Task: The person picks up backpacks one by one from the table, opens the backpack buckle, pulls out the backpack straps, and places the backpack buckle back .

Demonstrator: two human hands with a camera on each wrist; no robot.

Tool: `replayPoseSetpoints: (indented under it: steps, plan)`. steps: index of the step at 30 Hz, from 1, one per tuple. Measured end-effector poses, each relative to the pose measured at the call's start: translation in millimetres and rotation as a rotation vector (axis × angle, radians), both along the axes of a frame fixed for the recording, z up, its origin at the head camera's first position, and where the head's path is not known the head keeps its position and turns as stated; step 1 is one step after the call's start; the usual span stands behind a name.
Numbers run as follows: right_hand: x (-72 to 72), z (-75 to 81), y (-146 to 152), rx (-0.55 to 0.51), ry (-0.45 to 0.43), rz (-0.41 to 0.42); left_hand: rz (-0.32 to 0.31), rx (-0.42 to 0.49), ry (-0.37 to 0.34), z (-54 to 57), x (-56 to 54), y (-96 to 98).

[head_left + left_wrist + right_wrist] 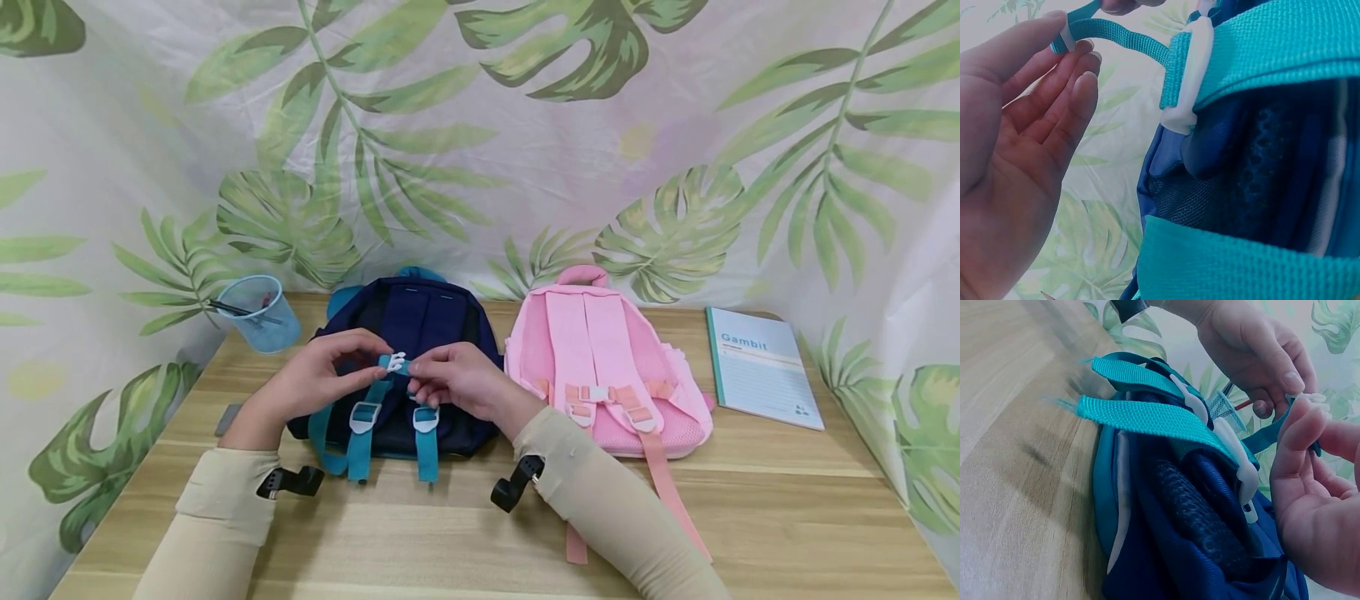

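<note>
Your left hand (321, 379) and right hand (468, 379) pinched the white buckle (396, 362) and teal strap (378, 390) over the navy backpack (416, 317), its fastening hard to judge; the pink backpack's (588, 333) clip (597, 393) looked joined.

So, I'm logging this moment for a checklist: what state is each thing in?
Left hand: pinching the teal strap
Right hand: pinching the teal strap
Teal strap: raised between both hands
White buckle: on the teal strap; cannot tell whether fastened
Navy backpack: strap side showing
Pink backpack: strap side showing
Pink backpack's chest clip: looks fastened
Notebook: closed, lying flat
Blue mesh cup: standing, writing tools inside
</note>
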State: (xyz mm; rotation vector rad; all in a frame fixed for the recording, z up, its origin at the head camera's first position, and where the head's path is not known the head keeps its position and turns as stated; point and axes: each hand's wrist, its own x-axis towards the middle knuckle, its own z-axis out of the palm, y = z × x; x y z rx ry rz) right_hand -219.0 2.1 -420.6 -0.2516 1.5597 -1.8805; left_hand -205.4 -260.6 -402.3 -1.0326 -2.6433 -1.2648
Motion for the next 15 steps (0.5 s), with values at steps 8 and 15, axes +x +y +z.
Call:
replayPoseSetpoints:
  steps: [8,15]
  plan:
    - [-0.2,3.2,-2.9,0.026,0.057,0.016,-0.02,-0.003,-0.005,0.3,-2.0,0.8]
    - [0.1,7.9,-5.8,0.034,0.025,0.011,-0.05,-0.001,0.002,1.1,-4.2,2.5]
